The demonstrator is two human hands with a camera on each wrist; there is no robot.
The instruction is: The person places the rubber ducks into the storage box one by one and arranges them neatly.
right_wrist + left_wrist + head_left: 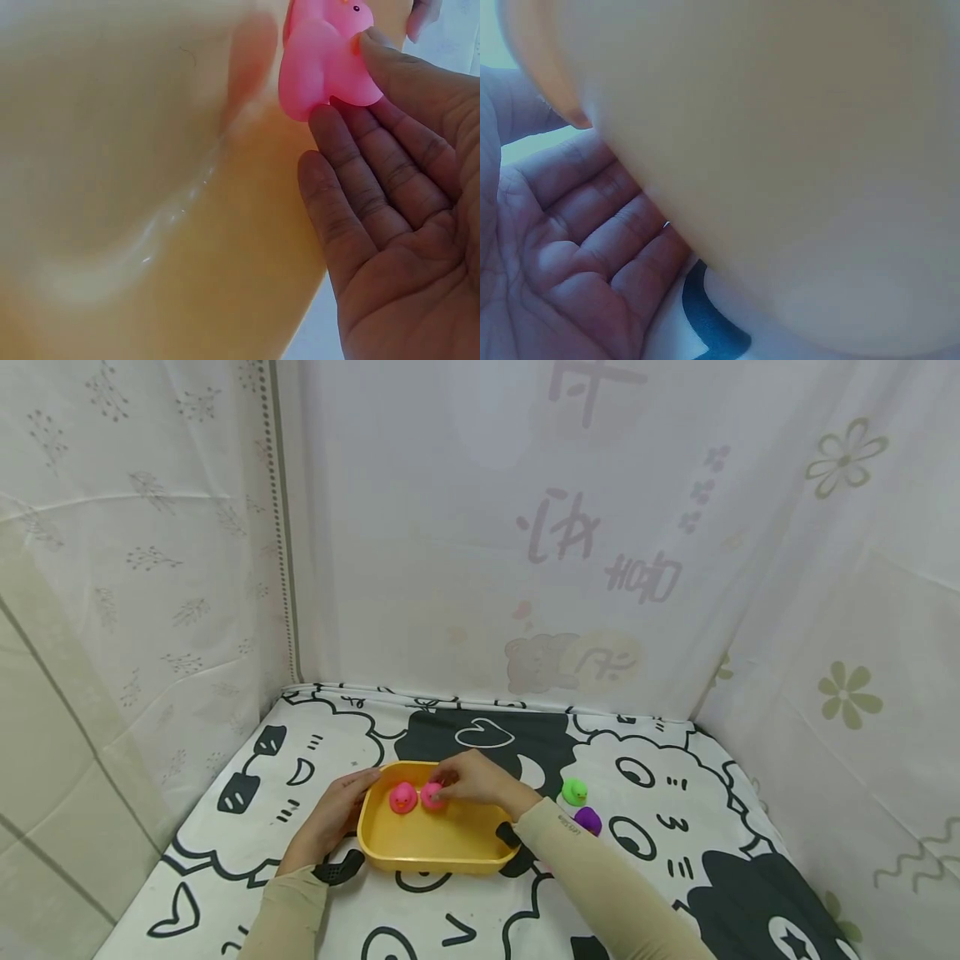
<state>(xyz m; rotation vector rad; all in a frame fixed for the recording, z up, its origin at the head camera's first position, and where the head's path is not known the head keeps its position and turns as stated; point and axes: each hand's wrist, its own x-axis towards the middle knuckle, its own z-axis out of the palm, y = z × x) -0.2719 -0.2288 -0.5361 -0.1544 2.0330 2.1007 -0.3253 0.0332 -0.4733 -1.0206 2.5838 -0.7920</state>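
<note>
A yellow tray (442,852) holds a pink duck (402,798) at its back left. Beside that duck, my right hand (472,778) pinches a second pink duck (432,796) between thumb and fingers. The right wrist view shows this pink duck (322,64) at the fingertips of the right hand (397,180), over the tray (247,300). At the tray's left side rests my left hand (337,810); in the left wrist view the fingers of the left hand (585,217) lie along the outer wall of the tray (780,165), thumb at the rim.
A green duck (574,791) and a purple duck (588,820) stand on the patterned cloth (442,910) to the right of the tray, near my right forearm. Printed curtains (480,543) hang behind the cloth and at both sides.
</note>
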